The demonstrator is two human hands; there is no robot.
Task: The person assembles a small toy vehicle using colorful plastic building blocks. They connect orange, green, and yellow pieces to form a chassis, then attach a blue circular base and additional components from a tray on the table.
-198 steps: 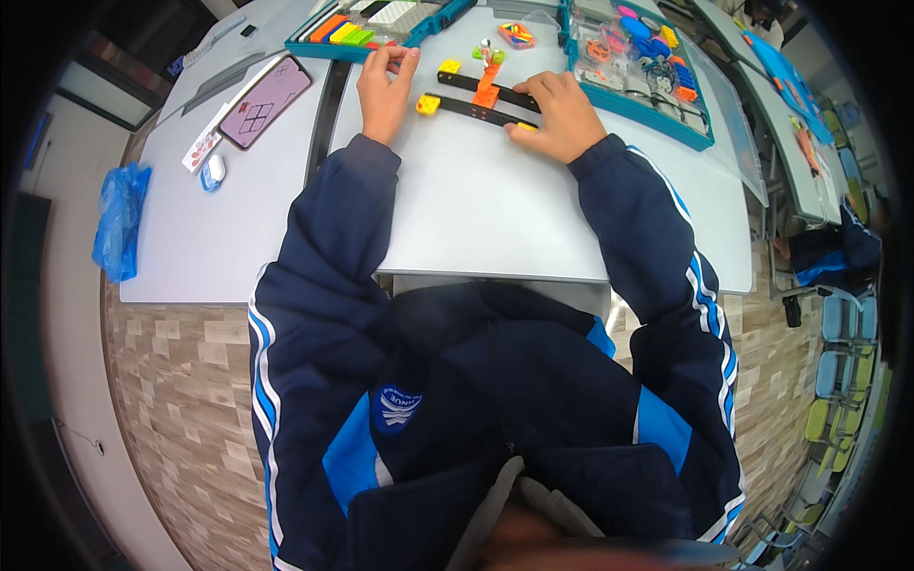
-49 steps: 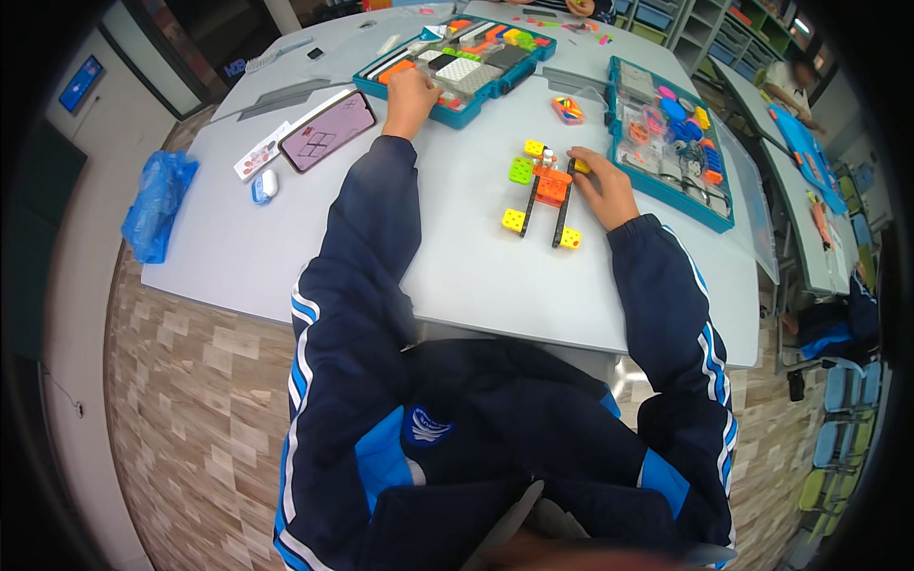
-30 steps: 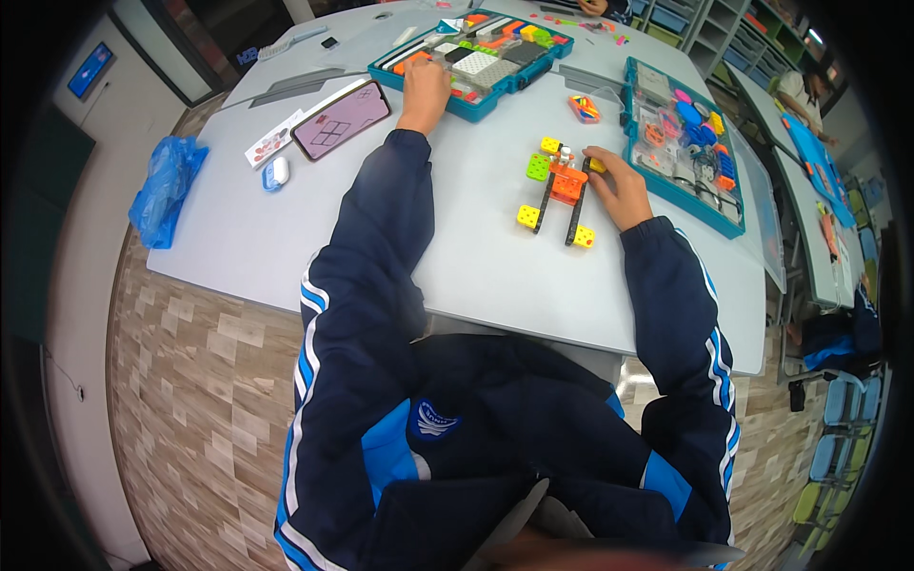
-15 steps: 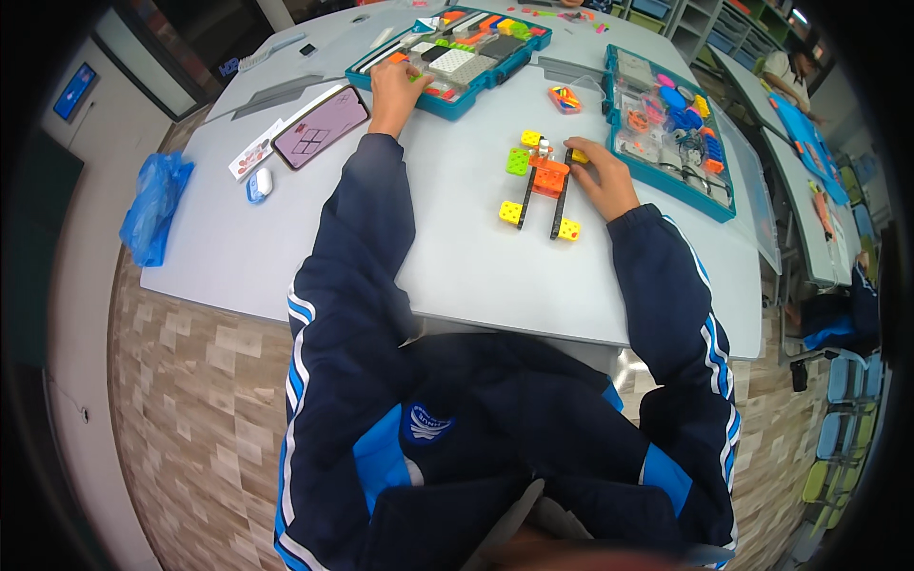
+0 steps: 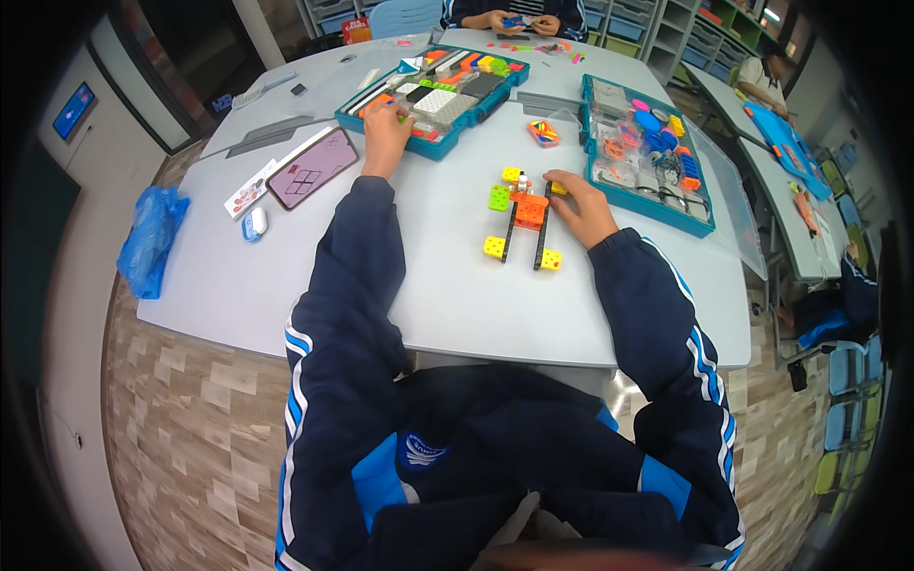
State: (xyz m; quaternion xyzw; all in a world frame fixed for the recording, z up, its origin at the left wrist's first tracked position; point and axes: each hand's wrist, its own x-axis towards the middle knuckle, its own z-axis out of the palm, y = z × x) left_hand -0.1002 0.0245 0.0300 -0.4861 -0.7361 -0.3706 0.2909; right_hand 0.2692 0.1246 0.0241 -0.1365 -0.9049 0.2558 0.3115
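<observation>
Prob. classrm: tables (image 5: 466,319), bldg. kits (image 5: 452,143), tray shelves (image 5: 703,46) (chairs (image 5: 844,371) too).

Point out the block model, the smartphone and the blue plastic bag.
Block model (image 5: 530,211), head view: on its orange middle piece.
Smartphone (image 5: 312,169), head view: on its lit screen.
Blue plastic bag (image 5: 152,242), head view: on its crumpled middle.

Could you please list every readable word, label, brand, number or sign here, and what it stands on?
Wording located, not copied:
Red package: large pale lettering.
Jacket badge: pale lettering, too small.
Blue letters, upper left: blurred.
Wall screen: too small.
Phone: drawing; any text too small.
White strip beside it: print too small.
Block model: none readable.
</observation>
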